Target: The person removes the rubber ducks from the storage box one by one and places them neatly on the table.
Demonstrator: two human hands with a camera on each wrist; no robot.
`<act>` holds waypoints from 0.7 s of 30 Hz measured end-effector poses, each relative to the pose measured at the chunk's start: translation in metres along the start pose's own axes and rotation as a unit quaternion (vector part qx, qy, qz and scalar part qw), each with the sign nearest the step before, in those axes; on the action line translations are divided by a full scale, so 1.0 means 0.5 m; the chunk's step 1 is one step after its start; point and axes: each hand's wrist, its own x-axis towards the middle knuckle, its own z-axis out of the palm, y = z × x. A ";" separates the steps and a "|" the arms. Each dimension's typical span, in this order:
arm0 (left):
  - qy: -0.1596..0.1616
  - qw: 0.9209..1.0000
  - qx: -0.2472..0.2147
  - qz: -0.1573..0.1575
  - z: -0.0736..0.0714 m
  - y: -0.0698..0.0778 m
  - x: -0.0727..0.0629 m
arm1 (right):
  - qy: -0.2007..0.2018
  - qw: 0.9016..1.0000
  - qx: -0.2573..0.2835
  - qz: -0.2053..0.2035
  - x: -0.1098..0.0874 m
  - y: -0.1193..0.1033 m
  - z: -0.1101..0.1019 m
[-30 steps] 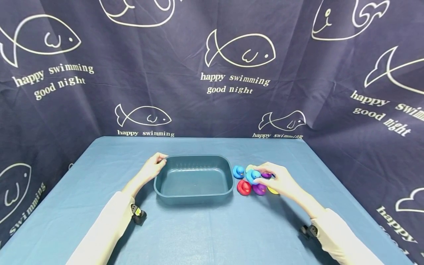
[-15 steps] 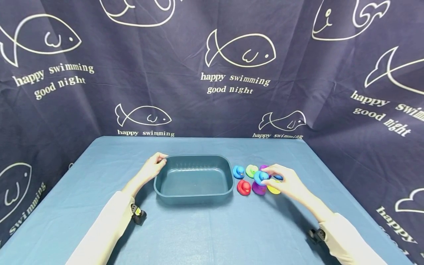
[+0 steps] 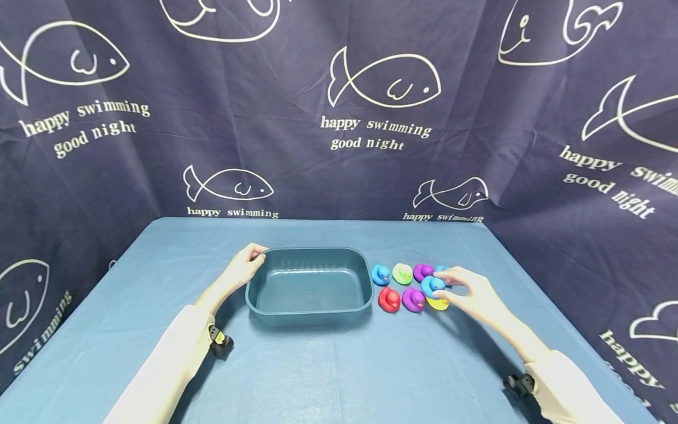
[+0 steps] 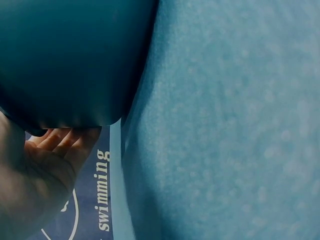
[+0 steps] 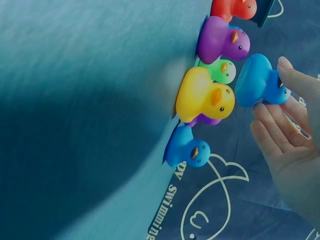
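Note:
My right hand (image 3: pixel 473 292) pinches a blue rubber duck (image 3: pixel 431 287) between thumb and fingers. In the right wrist view the held duck (image 5: pixel 254 82) is raised off the table, level with the head of a yellow rubber duck (image 5: pixel 204 95). Another blue duck (image 5: pixel 184 149) stands close by, mostly covered by the hand in the head view. At the far left corner of a dark teal plastic basin (image 3: pixel 312 315), my left hand (image 3: pixel 246 265) grips the rim. The left wrist view has that hand's fingers (image 4: pixel 75 147) behind the basin's wall.
Left of the held duck stand a purple duck (image 3: pixel 414 299) and a red duck (image 3: pixel 389 300) in front. Behind them are a blue duck (image 3: pixel 380 275), a green duck (image 3: pixel 402 274) and a second purple duck (image 3: pixel 423 272). A fish-printed curtain (image 3: pixel 296 153) hangs behind the table.
My right hand has carried the blue duck rightward, from over the green and purple ducks to over the yellow one. The left hand and basin stay in place.

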 end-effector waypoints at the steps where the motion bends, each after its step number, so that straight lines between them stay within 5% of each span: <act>1: 0.000 1.000 -0.001 0.000 0.000 0.000 0.000 | 0.001 1.000 -0.002 0.002 -0.002 0.002 -0.002; 9: 0.001 1.000 0.006 0.001 -0.003 0.000 -0.002 | 0.002 0.999 -0.014 0.037 -0.017 0.008 -0.019; 21: -0.001 1.000 0.005 -0.004 -0.002 0.003 -0.002 | 0.024 0.999 -0.034 0.030 -0.025 -0.011 -0.047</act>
